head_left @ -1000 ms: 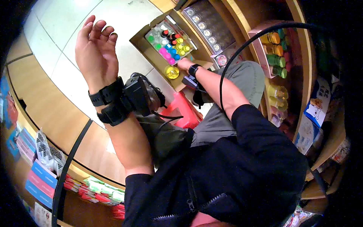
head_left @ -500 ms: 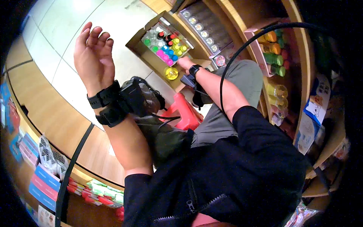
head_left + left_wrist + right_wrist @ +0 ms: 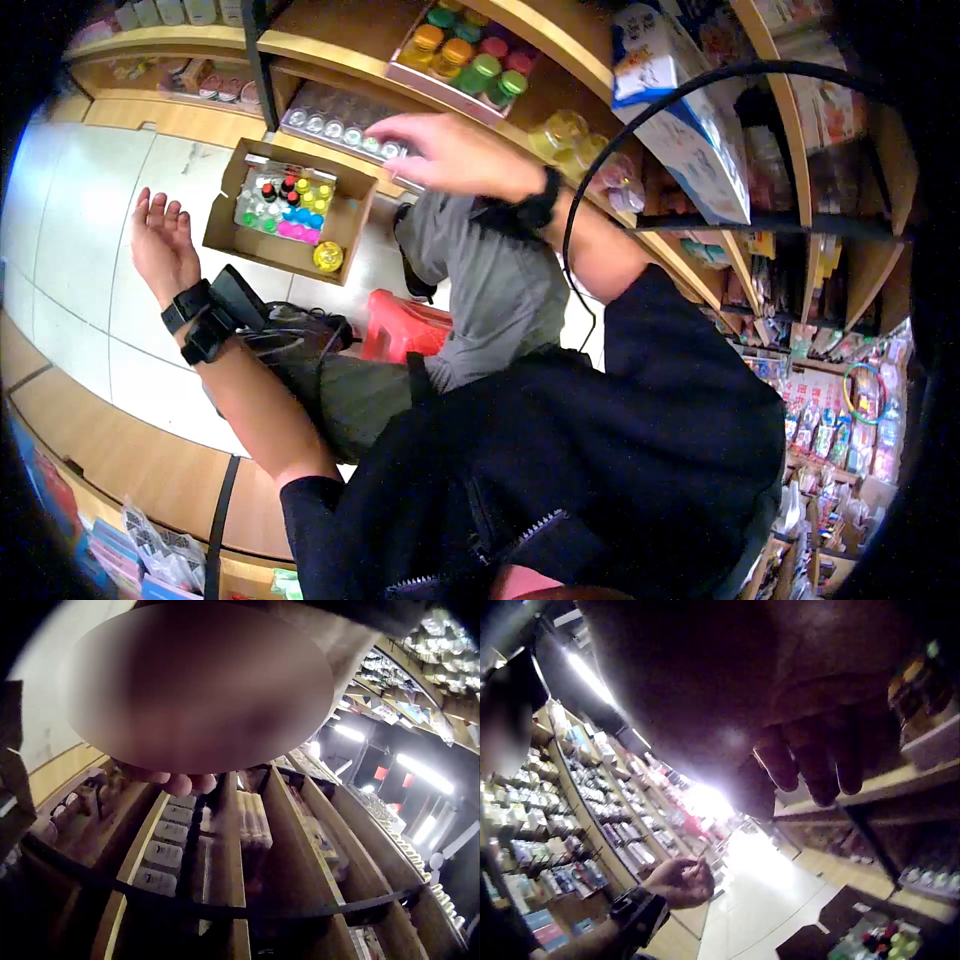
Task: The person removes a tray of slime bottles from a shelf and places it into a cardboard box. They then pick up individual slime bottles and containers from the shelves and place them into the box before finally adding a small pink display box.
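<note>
My right hand (image 3: 455, 155) is raised in front of the lower shelf, fingers forward and empty as far as I can see; it partly overlaps a tray of clear round-topped containers (image 3: 333, 130). In the right wrist view the fingers of the right hand (image 3: 780, 697) hang down, dark. The left hand (image 3: 167, 250) is held up over the floor with loosely bent fingers and nothing in them; the right wrist view also shows the left hand (image 3: 681, 883). Between the hands, an open cardboard box (image 3: 222, 228) holds small bottles (image 3: 298, 230) with coloured caps and a yellow round container (image 3: 328, 257).
A red plastic item (image 3: 400, 328) lies by my legs. Above the right hand, a pink-edged box of colourful jars (image 3: 450, 60) stands on a shelf, with yellow tubs (image 3: 560, 132) beside it. A black cable (image 3: 572, 215) crosses my right arm. Pale floor tiles (image 3: 75, 210) extend at left.
My right hand has left the cardboard box and risen to the shelf front. The head view has turned, so the box appears further left. The left hand stays raised and empty.
</note>
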